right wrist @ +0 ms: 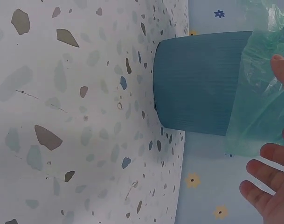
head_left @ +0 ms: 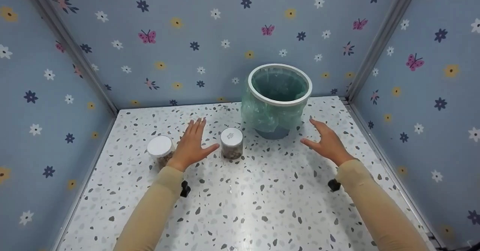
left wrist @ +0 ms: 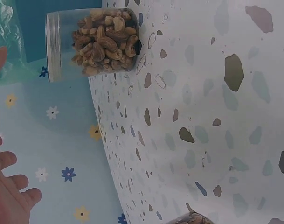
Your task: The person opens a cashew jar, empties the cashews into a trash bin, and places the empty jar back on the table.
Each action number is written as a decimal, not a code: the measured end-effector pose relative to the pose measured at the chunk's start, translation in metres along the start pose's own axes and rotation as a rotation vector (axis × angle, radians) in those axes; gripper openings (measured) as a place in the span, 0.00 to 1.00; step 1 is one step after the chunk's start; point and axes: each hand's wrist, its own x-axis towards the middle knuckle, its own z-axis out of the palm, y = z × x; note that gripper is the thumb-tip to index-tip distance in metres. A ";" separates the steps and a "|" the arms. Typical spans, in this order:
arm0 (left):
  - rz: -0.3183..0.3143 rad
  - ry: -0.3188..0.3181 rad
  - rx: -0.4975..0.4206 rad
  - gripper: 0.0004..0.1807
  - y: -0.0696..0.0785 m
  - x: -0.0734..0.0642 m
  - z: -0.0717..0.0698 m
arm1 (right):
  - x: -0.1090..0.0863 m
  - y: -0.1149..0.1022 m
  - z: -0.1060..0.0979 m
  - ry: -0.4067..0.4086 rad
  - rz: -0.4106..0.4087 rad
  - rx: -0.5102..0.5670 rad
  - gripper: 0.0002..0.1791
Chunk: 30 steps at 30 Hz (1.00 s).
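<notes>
Between two jars, my left hand (head_left: 190, 146) reaches over the tabletop with its fingers straight and thumb spread, holding nothing. Just right of its thumb stands a clear jar of nuts (head_left: 232, 146) with a white lid; the left wrist view shows cashews (left wrist: 109, 44) inside. Another white-lidded jar (head_left: 160, 148) stands left of that hand, partly covered by it. My right hand (head_left: 327, 142) is at the right with fingers extended and thumb apart, nothing in it. Nearest to it is a blue bin (right wrist: 197, 84) with a green plastic liner (right wrist: 260, 98) and a white rim ring (head_left: 280, 103).
The white speckled table (head_left: 240, 206) meets a blue flowered wall (head_left: 225, 29) at the back, with similar panels at both sides. Metal strips (head_left: 378, 41) run along the corners. A black piece shows beside each sleeve.
</notes>
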 end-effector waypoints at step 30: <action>-0.061 -0.046 -0.184 0.58 0.000 -0.006 0.024 | -0.006 -0.011 0.023 -0.015 -0.066 0.116 0.50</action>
